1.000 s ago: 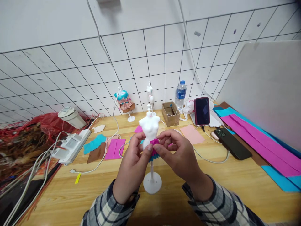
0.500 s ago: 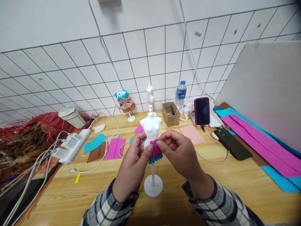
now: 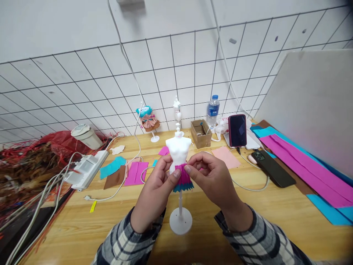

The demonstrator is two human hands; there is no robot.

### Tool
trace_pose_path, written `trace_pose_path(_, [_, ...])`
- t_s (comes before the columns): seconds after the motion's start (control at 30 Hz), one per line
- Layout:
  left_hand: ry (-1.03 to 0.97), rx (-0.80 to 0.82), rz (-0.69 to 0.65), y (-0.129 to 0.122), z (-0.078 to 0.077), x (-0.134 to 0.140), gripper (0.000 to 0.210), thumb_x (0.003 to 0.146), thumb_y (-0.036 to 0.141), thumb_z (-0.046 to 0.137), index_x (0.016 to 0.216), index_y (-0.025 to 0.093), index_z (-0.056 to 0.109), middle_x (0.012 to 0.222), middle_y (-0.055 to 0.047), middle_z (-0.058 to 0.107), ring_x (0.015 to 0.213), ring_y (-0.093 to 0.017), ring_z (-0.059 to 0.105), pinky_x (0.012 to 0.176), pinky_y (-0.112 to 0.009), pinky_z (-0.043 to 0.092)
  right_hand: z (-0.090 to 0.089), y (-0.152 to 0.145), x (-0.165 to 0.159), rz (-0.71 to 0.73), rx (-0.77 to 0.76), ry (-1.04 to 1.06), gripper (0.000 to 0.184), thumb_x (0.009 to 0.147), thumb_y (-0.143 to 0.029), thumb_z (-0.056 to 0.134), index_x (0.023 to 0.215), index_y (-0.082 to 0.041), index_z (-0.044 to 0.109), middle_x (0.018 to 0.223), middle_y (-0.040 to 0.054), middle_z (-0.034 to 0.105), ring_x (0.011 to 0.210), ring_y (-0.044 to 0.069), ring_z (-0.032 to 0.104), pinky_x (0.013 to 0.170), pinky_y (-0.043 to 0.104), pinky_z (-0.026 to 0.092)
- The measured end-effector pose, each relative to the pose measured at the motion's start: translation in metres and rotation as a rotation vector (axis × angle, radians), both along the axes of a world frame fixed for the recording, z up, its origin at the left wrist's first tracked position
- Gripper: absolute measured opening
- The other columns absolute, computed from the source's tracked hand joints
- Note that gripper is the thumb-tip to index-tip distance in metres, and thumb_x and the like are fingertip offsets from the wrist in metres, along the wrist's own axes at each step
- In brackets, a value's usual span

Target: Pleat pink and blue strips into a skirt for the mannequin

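A small white dress form (image 3: 178,147) stands upright on a round base in front of me. Around the front of its waist lies a pleated paper skirt (image 3: 184,179), magenta with a blue-green lower edge. My left hand (image 3: 158,184) pinches the skirt's top edge at the left between thumb and fingers. On the other side, my right hand (image 3: 211,178) pinches the same top edge, thumb in front. The fingertips behind the form's waist are partly hidden.
Behind stand a decorated dress form (image 3: 149,121), a bare one (image 3: 177,108), a cardboard box (image 3: 202,136) and a water bottle (image 3: 213,110). Phones (image 3: 273,169), coloured paper (image 3: 306,165) and cables lie right. A power strip (image 3: 86,171) and paper pieces (image 3: 136,173) lie left.
The skirt's pleats have spread wider across the form's front, with its lower edge fanned out more. Both hands keep their pinch in nearly the same place.
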State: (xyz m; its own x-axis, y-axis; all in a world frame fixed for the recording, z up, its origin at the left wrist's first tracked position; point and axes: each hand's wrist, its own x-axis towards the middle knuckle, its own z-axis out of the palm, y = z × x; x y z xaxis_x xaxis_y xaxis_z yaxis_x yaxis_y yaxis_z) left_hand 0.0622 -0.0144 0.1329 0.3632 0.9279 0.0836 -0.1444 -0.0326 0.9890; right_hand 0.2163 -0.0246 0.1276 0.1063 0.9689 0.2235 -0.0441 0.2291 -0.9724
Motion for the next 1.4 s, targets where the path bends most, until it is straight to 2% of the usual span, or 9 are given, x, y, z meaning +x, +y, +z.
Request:
trace_pose_path(0.13, [0.061,-0.018,-0.013,-0.001,0.004,0.001,0.041,0.083,0.037,0.072,0.117,0.022,0.054,0.12,-0.007,0.066,0.1,-0.02,0.065,0.085,-0.03,0.052,-0.001,0.0,-0.001,-0.02,0.013,-0.04,0.008,0.075,-0.024,0.071,0.077,-0.019,0.065,0.06,-0.0027,0.062,0.051,0.009,0.055,0.045,0.019,0.047])
trace_pose_path(0.23, [0.104,0.008,0.046,-0.001,0.004,0.001,0.035,0.087,0.037,0.068,0.115,0.021,0.055,0.118,-0.007,0.066,0.097,-0.018,0.065,0.082,-0.028,0.051,-0.001,-0.001,-0.002,-0.019,0.021,-0.051,0.008,0.075,-0.024,0.071,0.076,-0.019,0.064,0.059,-0.0032,0.061,0.049,0.008,0.054,0.044,0.018,0.045])
trace_pose_path(0.37, [0.102,0.035,0.076,0.001,0.0,0.001,0.028,0.091,0.037,0.062,0.114,0.022,0.057,0.122,-0.007,0.064,0.107,-0.019,0.061,0.093,-0.03,0.047,0.0,-0.002,-0.003,-0.015,0.018,-0.022,0.01,0.076,-0.025,0.07,0.074,-0.019,0.062,0.056,-0.0044,0.059,0.047,0.008,0.052,0.042,0.018,0.044])
trace_pose_path(0.53, [0.064,0.017,0.061,0.001,-0.001,0.001,0.033,0.092,0.037,0.061,0.121,0.021,0.056,0.124,-0.009,0.064,0.118,-0.023,0.057,0.102,-0.036,0.045,0.0,-0.003,-0.002,0.021,0.003,0.009,0.011,0.076,-0.027,0.069,0.079,-0.019,0.062,0.061,-0.003,0.061,0.051,0.009,0.057,0.044,0.019,0.047])
trace_pose_path(0.77, [0.028,0.015,0.026,0.002,-0.006,0.0,0.036,0.093,0.036,0.06,0.126,0.022,0.055,0.125,-0.008,0.064,0.116,-0.022,0.058,0.095,-0.032,0.047,-0.003,0.0,-0.002,-0.012,-0.002,0.002,0.011,0.075,-0.025,0.071,0.077,-0.019,0.063,0.06,-0.0038,0.059,0.051,0.008,0.053,0.044,0.018,0.044])
trace_pose_path(0.97, [-0.015,0.034,-0.024,0.004,-0.008,-0.001,0.029,0.094,0.033,0.059,0.122,0.025,0.057,0.124,-0.004,0.064,0.111,-0.017,0.059,0.088,-0.026,0.047,-0.006,0.003,0.001,0.102,-0.065,0.152,0.018,0.073,-0.025,0.075,0.075,-0.019,0.058,0.061,-0.0057,0.056,0.055,0.007,0.052,0.049,0.018,0.043])
trace_pose_path(1.17, [-0.048,-0.098,-0.122,0.009,-0.012,-0.008,0.029,0.093,0.033,0.062,0.12,0.026,0.056,0.122,-0.003,0.063,0.089,-0.012,0.061,0.072,-0.022,0.046,-0.015,0.013,0.009,0.293,-0.225,0.386,0.039,0.066,-0.03,0.084,0.08,-0.021,0.049,0.067,-0.0085,0.054,0.057,0.007,0.054,0.053,0.019,0.045])
trace_pose_path(1.27, [-0.032,-0.133,-0.157,0.013,-0.016,-0.013,0.034,0.093,0.036,0.061,0.124,0.025,0.053,0.122,-0.005,0.062,0.085,-0.012,0.06,0.07,-0.023,0.045,-0.02,0.018,0.011,0.33,-0.254,0.401,0.041,0.063,-0.033,0.086,0.082,-0.02,0.052,0.07,-0.0075,0.056,0.058,0.007,0.055,0.054,0.02,0.045])
trace_pose_path(1.4, [0.019,-0.112,-0.122,0.016,-0.019,-0.015,0.037,0.094,0.038,0.059,0.128,0.024,0.052,0.117,-0.005,0.064,0.085,-0.014,0.059,0.073,-0.024,0.045,-0.022,0.018,0.012,0.334,-0.242,0.35,0.038,0.071,-0.041,0.081,0.092,-0.02,0.057,0.075,-0.0057,0.056,0.062,0.007,0.054,0.057,0.021,0.046])
